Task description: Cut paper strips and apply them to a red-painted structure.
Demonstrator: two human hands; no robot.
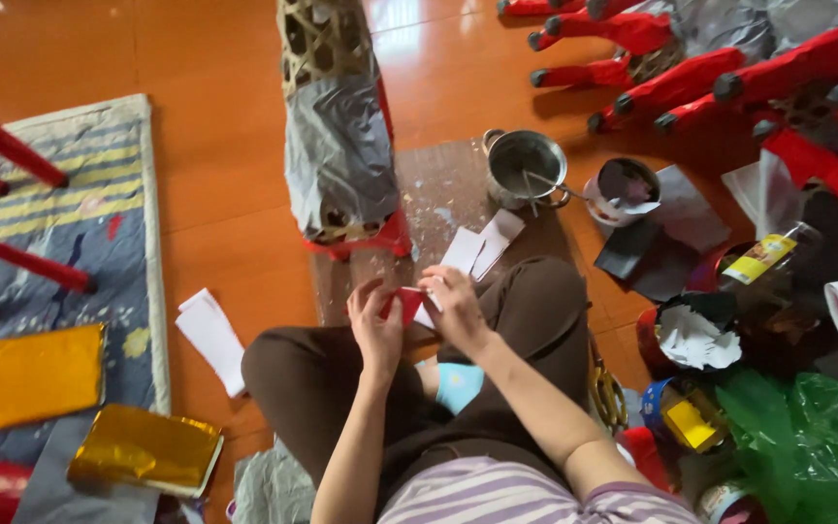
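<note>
Left hand and right hand both pinched 1 small red paper piece above the lap, seemingly mid-fold or peeling, with white paper slips at 1 o'clock and a metal pot beyond; next likely needs a firm, even crease.

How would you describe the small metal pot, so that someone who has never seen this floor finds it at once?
Start at the brown board lying on the orange floor in front of the seated person's knees. At its far right corner stands the metal pot, with a thin stick leaning inside it. It is the only bare, shiny grey vessel; the cup beside it is white and holds dark paper.
</note>
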